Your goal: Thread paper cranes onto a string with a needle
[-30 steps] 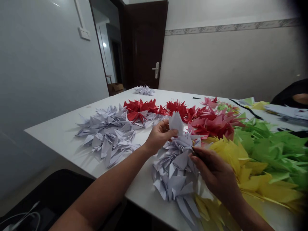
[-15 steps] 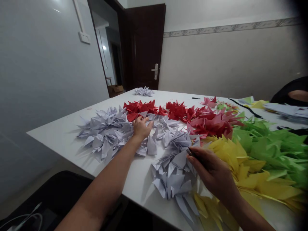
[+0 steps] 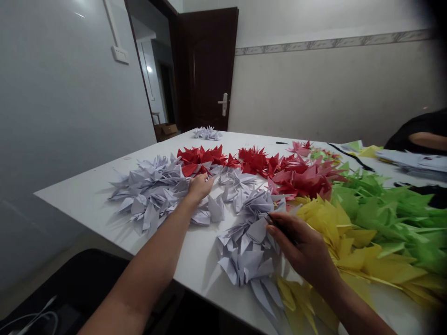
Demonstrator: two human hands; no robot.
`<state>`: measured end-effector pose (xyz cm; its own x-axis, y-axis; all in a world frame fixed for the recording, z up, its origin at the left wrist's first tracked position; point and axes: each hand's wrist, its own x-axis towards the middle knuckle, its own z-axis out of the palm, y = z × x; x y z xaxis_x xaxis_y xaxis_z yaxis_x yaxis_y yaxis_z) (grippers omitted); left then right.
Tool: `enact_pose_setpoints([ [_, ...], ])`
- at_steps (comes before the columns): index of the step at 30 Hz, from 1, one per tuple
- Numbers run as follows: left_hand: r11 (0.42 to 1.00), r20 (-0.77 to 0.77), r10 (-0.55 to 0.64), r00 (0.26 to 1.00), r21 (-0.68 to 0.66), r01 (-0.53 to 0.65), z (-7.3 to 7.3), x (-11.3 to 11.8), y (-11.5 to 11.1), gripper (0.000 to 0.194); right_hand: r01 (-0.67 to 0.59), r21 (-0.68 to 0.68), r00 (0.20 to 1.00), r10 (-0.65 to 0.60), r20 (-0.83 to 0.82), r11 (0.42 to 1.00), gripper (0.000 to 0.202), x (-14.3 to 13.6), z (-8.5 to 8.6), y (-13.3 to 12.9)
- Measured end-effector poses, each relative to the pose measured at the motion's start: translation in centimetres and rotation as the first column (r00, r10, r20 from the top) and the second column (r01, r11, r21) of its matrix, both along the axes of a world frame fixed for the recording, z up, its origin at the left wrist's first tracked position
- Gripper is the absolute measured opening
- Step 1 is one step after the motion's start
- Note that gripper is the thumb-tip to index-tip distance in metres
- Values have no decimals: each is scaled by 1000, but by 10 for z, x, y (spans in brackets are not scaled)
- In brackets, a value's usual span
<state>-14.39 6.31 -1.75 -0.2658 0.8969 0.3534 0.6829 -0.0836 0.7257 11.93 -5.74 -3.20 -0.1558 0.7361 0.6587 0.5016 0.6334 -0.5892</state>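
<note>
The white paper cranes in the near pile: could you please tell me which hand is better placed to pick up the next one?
Probably the right hand: its fingers already touch the near pile of white cranes. The left hand rests on the far white pile.

Both forearms (image 3: 153,274) are bare (no sleeves, rings or watch).

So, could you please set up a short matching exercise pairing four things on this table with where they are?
Things:
1. left hand
2. right hand
3. green paper pile
4. small white pile

Places:
A. far end of the table, near the door
B. resting on the white folded pieces at left
C. right side, beyond the yellow pile
D. at the near white pile, beside the yellow pieces

Pairs: 1-B, 2-D, 3-C, 4-A
</note>
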Motion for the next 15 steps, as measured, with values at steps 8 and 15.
enact_pose_setpoints([
  [8, 962, 166, -111, 980, 266, 64, 2, 6, 4, 30, 3, 54, 1000, -4, 27, 999, 20, -1, 6, -2],
  [15, 816, 217, -442, 870, 501, 289, 9, 39, -22, 39, 4, 14, 999, -3, -33, 1000, 22, -2, 5, -2],
])
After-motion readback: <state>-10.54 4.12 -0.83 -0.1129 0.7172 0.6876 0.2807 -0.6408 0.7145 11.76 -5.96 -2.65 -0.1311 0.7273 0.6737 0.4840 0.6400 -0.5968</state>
